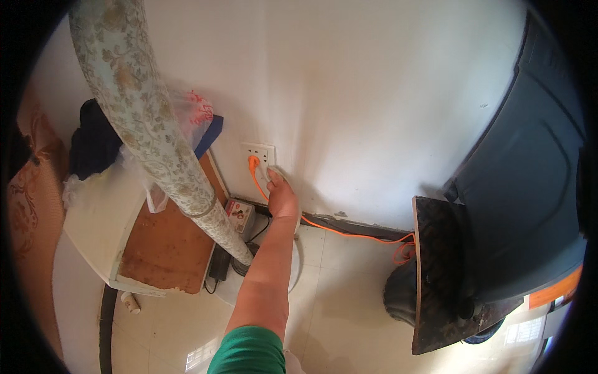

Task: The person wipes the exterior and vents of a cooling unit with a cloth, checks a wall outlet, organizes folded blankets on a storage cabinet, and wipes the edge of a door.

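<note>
A bare hand [283,198] is stretched out to the white wall [398,112], and the arm is covered at the top by a green sleeve [246,352]. The grip is narrow, with the fingers closed on a pale thing [287,177]. Much of the pale thing is hidden by the hand, so its full shape cannot be told. It is held just below and to the right of a white wall socket [270,153]. The grip of the other hand cannot be told.

An orange plug [253,163] is pushed into the socket. An orange cord [349,235] is joined to it; part of the cord is covered by the hand, and more is seen along the foot of the wall, near a dark board [436,274] on the right.

On the left, a tall tube [149,112] is wrapped in flowery cloth. Behind it, a brown and pale cabinet [168,252] is partly hidden. A thin plastic bag [194,115] with red marks and a dark cloth [93,140] can be seen above the cabinet. A small red and white box [240,214] is seen near the wall, and a paper cup [129,303] is seen on the shiny floor [349,280].
</note>
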### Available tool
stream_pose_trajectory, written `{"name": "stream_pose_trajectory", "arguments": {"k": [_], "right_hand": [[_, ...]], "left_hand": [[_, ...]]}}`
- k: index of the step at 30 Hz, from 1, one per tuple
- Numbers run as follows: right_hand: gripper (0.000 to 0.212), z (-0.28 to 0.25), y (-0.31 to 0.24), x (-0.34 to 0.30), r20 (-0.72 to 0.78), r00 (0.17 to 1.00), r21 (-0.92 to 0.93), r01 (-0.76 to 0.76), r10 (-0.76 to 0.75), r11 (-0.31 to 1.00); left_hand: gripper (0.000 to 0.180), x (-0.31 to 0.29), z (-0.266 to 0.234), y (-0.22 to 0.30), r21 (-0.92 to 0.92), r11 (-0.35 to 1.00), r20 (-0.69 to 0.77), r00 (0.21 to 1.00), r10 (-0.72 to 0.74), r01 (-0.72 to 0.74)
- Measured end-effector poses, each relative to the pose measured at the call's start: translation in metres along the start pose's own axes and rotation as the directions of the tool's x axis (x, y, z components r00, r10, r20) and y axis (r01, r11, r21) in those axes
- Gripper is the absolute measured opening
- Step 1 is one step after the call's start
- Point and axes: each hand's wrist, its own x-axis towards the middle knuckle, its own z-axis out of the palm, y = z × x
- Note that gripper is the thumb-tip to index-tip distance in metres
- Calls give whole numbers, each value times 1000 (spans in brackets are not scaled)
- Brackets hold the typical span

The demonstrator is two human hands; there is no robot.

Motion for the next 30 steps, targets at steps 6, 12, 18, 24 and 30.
{"name": "stream_pose_trajectory", "arguments": {"k": [6, 12, 18, 24, 30], "right_hand": [[34, -22, -33, -17, -27, 999, 66, -32, 34, 997], [34, -13, -21, -10, -54, 998, 53, 26, -23, 998], [35, 7, 5, 16, -99, 993, 85, 78, -70, 993], [35, -14, -20, -5, 4, 1000, 43, -23, 23, 999], [35, -25, -28, -9, -50, 999, 91, 9, -5, 996]], "left_hand": [[53, 3, -2, 24, 228, 939, -85, 955, 284, -259], [56, 9, -3, 31, 212, 964, -112, 975, 190, -163], [54, 1, 11, 8, 66, 995, -5, 997, 76, -75], [51, 14, 0, 10, 61, 982, -304, 934, 186, -176], [50, -9, 10, -12, 186, 981, 76, 996, 44, -58]]}}
